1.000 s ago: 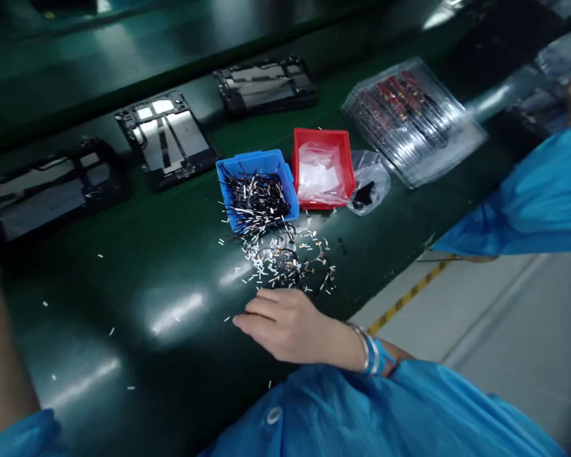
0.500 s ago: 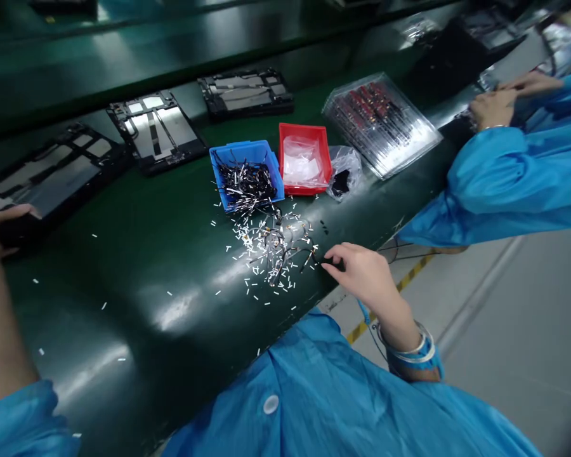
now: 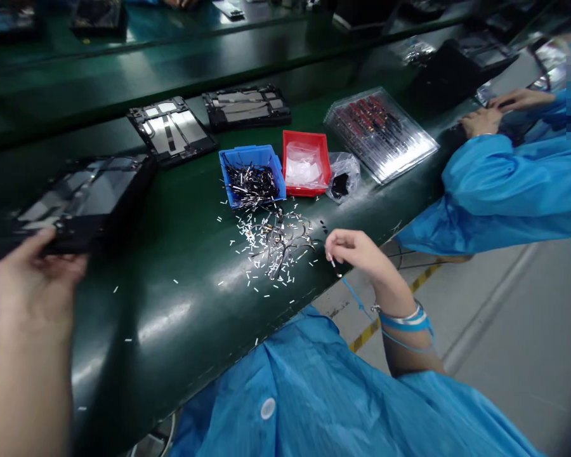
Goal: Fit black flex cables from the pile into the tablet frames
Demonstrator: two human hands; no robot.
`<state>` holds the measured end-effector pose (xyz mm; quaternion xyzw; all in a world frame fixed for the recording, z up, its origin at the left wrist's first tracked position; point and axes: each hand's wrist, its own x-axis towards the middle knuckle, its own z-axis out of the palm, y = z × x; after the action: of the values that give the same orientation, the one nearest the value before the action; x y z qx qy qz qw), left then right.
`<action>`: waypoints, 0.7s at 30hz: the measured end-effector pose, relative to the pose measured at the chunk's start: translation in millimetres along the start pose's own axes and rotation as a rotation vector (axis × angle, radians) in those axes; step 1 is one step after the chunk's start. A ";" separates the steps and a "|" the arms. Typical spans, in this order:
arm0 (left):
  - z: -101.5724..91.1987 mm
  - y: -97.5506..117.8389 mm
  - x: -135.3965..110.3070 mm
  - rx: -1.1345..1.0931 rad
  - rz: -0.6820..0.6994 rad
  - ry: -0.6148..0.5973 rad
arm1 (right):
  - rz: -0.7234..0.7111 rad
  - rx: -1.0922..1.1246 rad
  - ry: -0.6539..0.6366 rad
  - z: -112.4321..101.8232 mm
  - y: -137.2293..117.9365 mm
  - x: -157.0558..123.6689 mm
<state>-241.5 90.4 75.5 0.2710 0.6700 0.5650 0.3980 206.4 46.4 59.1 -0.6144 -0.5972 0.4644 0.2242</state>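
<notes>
My left hand point(image 3: 40, 279) grips the near edge of a black tablet-like device frame point(image 3: 102, 190) with silver panels, thumb on top and fingers underneath. The frame is tilted up off the bench at the left. At the bench's front edge my right hand point(image 3: 359, 251) is closed in a pinch on a short thin cable point(image 3: 333, 261) with a whitish part; the rest of it is hidden by the fingers. Just left of that hand lies a loose pile of thin cables point(image 3: 280, 247) among scattered white slips. Behind the pile, a blue bin point(image 3: 226, 181) is full of dark cables.
A red bin point(image 3: 307, 190) with clear plastic bags adjoins the blue one, beside a bag with black pieces point(image 3: 345, 179). Two more device frames point(image 3: 171, 133) lie behind. Clear trays point(image 3: 380, 136) with red and dark parts are stacked right, near a co-worker's hands point(image 3: 499, 114).
My left hand has moved right and lifted the device frame, tilting it. My right hand has drawn back slightly from the cable pile, with a thin cable now showing below its fingers.
</notes>
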 end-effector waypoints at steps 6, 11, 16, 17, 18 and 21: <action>31.3 -37.3 -136.6 -0.397 -0.321 0.248 | 0.009 0.318 -0.235 -12.3 0.0 17.6; 24.6 -73.3 -191.2 -0.444 -0.441 0.099 | -0.091 0.316 -0.315 4.6 -10.7 18.8; 19.5 -74.5 -215.8 -0.490 -0.638 0.118 | -0.086 0.286 -0.144 5.3 -13.0 16.6; 19.1 -71.6 -220.0 -0.491 -0.669 0.092 | -0.078 0.269 -0.081 2.8 -9.6 14.9; 18.2 -69.1 -224.0 -0.487 -0.694 0.055 | -0.066 0.251 -0.021 0.2 -4.8 12.7; 12.0 -66.7 -234.4 -0.460 -0.757 -0.071 | 0.012 0.197 0.113 -4.4 13.3 5.5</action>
<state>-100.0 -108.0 63.3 -0.0698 0.5648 0.5040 0.6497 216.3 50.3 48.5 -0.6181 -0.5314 0.4868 0.3140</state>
